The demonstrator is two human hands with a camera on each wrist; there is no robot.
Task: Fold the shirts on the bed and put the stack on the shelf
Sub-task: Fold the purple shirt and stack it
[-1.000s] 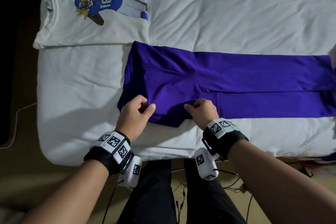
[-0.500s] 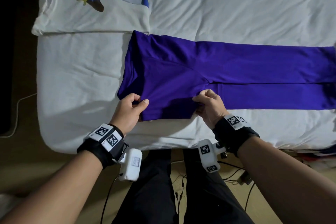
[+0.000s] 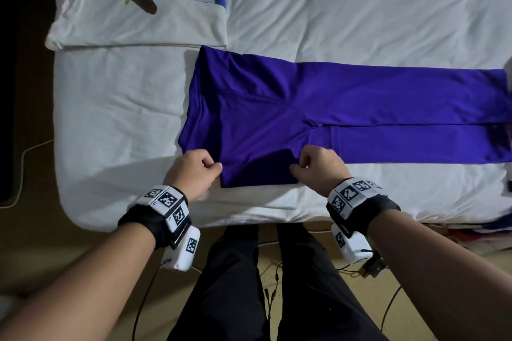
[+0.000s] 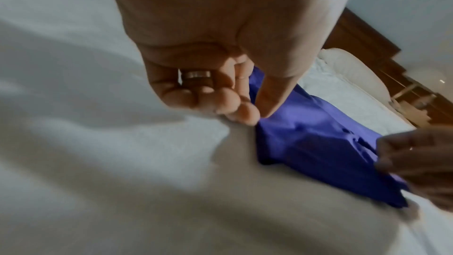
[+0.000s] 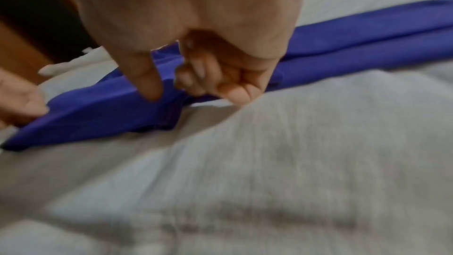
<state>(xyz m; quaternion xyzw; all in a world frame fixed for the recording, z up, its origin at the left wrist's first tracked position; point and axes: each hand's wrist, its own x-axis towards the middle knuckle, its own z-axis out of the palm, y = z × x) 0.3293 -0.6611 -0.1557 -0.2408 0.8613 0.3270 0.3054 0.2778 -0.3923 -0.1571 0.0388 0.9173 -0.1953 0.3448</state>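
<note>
Fingers [image 4: 247, 117] of the left hand [image 3: 191, 171] curl in against the thumb, pinching the near-left corner of the purple shirt [image 3: 277, 108]. The right hand [image 3: 318, 166] does the same at the near edge further right: thumb on top of the cloth, fingers tucked under.

Likely reason for the two-point pinch: this short flap looks like a sleeve, and holding both its corners keeps the edge straight so it can be folded over the body. That is a guess.

The shirt lies flat on the bed [image 3: 116, 119], near the front edge, its long part running off to the right. Already narrowed lengthwise, it seems.

Further back, at the far-left corner, a white printed shirt [image 3: 138, 22] lies folded. It sits just beside the purple one's far corner; I cannot tell if they touch. Probably the start of the stack. No shelf in view.

Views: only the head camera shows the whole layout and the white shirt. The left wrist view shows a ring [image 4: 197, 75] and the actual fingertip pinch. The right wrist view shows cloth lifted off the sheet, with a stitched hem under the thumb. Both wrist views are blurred.
</note>
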